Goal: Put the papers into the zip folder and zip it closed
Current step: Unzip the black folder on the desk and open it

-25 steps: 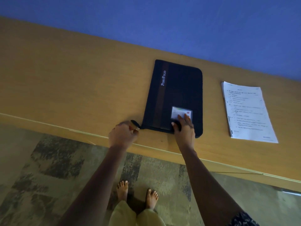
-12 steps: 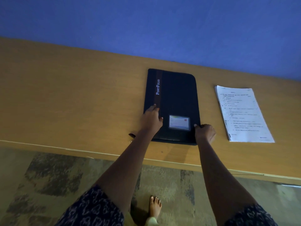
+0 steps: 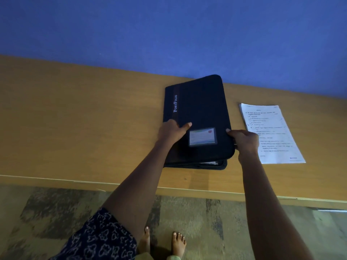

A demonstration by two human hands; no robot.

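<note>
A black zip folder marked "PortFolio" lies on the wooden desk, with a small card window on its cover. Its cover is raised along the right edge, and a gap shows at the near edge. My right hand grips that right edge of the cover. My left hand rests flat on the cover's left part, fingers spread. A stack of printed papers lies on the desk just right of the folder, partly behind my right hand.
A blue wall runs behind the desk. The desk's front edge crosses the view, with patterned floor and my bare feet below. Bare desk surface stretches to the left of the folder.
The left hand went from the zip pull at the near left corner onto the cover. The right hand moved to the folder's right edge and has lifted the cover there.
</note>
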